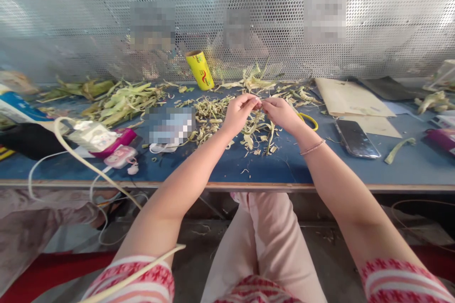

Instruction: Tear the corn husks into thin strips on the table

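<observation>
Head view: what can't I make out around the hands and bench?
In the head view:
Between the left hand and right hand: any small piece there, covered by the fingers.
Yellow loop: its remainder, hidden by the right forearm.
Blue-and-white packet: its remainder, cut off by the left edge.
Yellow tube: its lettering, too small to read.

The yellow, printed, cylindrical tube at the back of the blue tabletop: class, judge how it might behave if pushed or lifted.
The tube is probably light for its size, since its open top looks hollow. Standing narrow on end, it may tip if pushed high up. Once down, its round wall would likely let it roll.
</observation>
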`<state>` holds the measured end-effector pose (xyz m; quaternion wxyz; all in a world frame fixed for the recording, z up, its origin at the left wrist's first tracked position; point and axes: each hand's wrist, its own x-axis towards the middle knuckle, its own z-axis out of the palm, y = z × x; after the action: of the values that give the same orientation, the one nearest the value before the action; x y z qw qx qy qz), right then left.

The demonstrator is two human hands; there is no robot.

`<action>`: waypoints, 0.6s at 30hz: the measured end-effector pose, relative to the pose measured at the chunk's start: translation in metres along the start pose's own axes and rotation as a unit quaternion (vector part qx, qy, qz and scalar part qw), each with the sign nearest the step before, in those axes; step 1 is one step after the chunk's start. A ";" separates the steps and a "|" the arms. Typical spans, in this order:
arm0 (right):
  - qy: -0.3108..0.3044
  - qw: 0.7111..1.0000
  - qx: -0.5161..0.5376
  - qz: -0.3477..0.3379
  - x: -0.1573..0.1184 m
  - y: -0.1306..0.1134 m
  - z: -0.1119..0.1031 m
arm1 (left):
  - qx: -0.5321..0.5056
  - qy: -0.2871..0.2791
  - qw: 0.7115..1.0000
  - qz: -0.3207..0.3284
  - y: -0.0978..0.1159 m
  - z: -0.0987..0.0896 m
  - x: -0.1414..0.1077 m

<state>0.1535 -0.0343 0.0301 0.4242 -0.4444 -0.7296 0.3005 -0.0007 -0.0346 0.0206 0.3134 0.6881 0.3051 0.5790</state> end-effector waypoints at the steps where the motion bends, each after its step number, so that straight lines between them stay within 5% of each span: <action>1: 0.004 1.000 -0.006 -0.002 0.000 0.000 0.000 | -0.002 -0.002 1.000 0.000 0.000 0.000 0.000; 9: 0.040 0.999 -0.024 -0.016 -0.002 -0.003 -0.001 | -0.007 -0.010 1.000 0.013 -0.002 0.000 0.001; 18: 0.003 1.000 -0.011 0.005 -0.002 -0.003 -0.002 | -0.103 0.058 0.988 -0.095 -0.029 -0.003 0.011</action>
<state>0.1544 -0.0374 0.0332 0.4194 -0.4537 -0.7295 0.2933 -0.0037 -0.0074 0.0048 0.4184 0.5852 0.3252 0.6138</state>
